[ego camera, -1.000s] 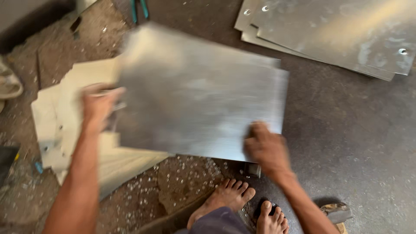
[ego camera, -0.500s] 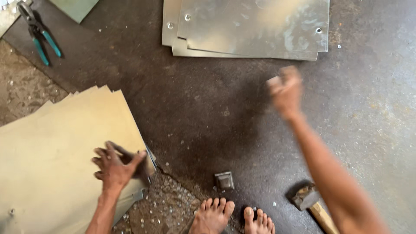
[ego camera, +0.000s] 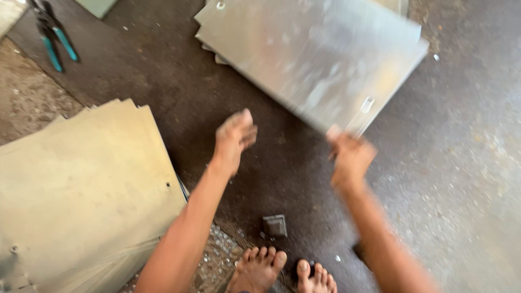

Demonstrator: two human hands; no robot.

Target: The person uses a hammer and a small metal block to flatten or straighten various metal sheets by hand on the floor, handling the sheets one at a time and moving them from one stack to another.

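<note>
Nearest the camera, two bare feet (ego camera: 279, 271) stand on the dark floor (ego camera: 467, 179), a small square metal block (ego camera: 275, 225) just ahead of them. Above, the right hand (ego camera: 350, 157) pinches the near corner of a shiny metal sheet (ego camera: 315, 59) — fingers closed on its edge. The left hand (ego camera: 234, 138) hangs loosely curled and empty, apart from the sheet. The sheet looks thin, stiff yet springy, light, with sharp edges; a grip at two opposite edges would likely steady it. Left lies a stack of pale sheets (ego camera: 81, 195); farther off, teal-handled pliers (ego camera: 54, 35). Motion blur smears the sheet — whatever lies beneath is mostly hidden.
</note>
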